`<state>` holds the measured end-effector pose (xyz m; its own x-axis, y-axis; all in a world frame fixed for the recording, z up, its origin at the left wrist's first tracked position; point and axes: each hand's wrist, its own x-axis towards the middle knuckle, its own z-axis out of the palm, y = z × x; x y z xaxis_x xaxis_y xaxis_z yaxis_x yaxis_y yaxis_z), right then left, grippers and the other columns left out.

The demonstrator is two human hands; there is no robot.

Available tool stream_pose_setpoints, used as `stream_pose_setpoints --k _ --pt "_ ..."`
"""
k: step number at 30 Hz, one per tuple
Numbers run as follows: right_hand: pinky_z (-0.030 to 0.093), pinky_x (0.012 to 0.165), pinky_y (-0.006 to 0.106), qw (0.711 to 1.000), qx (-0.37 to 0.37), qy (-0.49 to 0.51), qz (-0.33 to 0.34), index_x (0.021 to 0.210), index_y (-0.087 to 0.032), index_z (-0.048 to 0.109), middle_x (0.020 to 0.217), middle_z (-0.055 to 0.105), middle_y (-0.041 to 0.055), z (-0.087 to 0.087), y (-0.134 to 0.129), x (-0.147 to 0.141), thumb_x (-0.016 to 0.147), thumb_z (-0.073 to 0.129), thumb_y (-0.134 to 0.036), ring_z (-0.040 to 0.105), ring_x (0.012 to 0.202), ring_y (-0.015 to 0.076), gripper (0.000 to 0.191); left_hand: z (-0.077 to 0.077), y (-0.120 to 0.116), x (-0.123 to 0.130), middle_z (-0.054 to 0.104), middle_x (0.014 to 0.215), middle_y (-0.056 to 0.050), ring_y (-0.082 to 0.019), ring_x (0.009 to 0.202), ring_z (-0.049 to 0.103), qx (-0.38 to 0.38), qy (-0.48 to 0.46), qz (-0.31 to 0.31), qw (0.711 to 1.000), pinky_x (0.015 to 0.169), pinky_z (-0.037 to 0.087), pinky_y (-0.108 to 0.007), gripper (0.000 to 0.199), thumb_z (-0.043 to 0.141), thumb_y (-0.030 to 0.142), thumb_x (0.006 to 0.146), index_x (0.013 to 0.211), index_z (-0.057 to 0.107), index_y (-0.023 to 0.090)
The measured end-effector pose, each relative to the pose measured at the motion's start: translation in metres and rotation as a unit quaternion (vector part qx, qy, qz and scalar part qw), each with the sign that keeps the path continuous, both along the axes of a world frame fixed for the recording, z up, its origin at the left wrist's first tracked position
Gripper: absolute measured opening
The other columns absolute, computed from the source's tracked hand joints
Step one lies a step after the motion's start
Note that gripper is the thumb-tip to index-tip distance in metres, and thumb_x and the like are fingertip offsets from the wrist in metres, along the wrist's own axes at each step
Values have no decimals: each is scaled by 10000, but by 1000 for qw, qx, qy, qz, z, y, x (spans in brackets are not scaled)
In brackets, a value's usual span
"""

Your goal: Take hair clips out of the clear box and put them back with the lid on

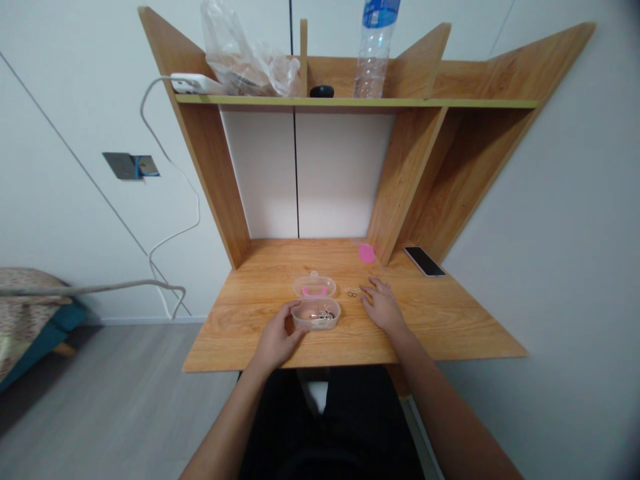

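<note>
A small clear plastic box stands near the middle of the desk, its lid hinged back behind it with a pink handle. Several small metal items lie inside, too small to name. My left hand grips the box's left end, thumb in front and fingers behind. To the right of the box, my right hand rests low over the desk with its fingers spread. By its fingertips lies a small object with two dark round loops, like scissor handles; whether I touch it I cannot tell.
A pink flat piece lies at the back of the desk, and a phone at the right. On the shelf above are a plastic bag, a water bottle and a white charger with a hanging cable.
</note>
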<state>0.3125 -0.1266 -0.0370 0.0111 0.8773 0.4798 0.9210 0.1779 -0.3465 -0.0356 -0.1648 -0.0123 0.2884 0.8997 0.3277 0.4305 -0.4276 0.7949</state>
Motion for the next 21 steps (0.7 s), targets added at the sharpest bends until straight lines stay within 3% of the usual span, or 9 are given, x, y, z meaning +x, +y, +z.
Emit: stream_pose_setpoints --k 8,10,15,21 --pt "385 1180 518 999 -11 14 40 1079 -243 785 1363 612 121 -3 4 3 938 549 -390 524 1325 299 312 0 -1 0 650 1358 -94 -289 1223 641 12 19 20 1000 1054 509 -486 560 745 301 822 1338 532 254" --pt "412 1164 490 999 -5 15 41 1140 -226 768 1362 609 129 -2 3 2 936 561 -402 526 1323 296 340 0 -1 -1 660 1340 -94 -282 1198 654 11 21 17 1000 1044 517 -476 559 743 318 827 1340 530 250" --pt "331 1199 552 996 -36 -24 79 1266 -274 715 1476 539 108 3 0 -2 966 528 -384 457 1399 319 370 0 -1 -2 664 1333 -91 -283 1205 649 17 24 15 999 1045 514 -476 552 736 341 835 1341 533 252" --pt "250 1209 623 995 -57 -25 73 1340 -338 658 1536 497 60 4 -1 -4 984 511 -356 373 1465 336 385 1 -2 -2 671 1321 -87 -281 1185 659 15 28 16 999 1033 521 -472 565 743 338 827 1342 530 249"
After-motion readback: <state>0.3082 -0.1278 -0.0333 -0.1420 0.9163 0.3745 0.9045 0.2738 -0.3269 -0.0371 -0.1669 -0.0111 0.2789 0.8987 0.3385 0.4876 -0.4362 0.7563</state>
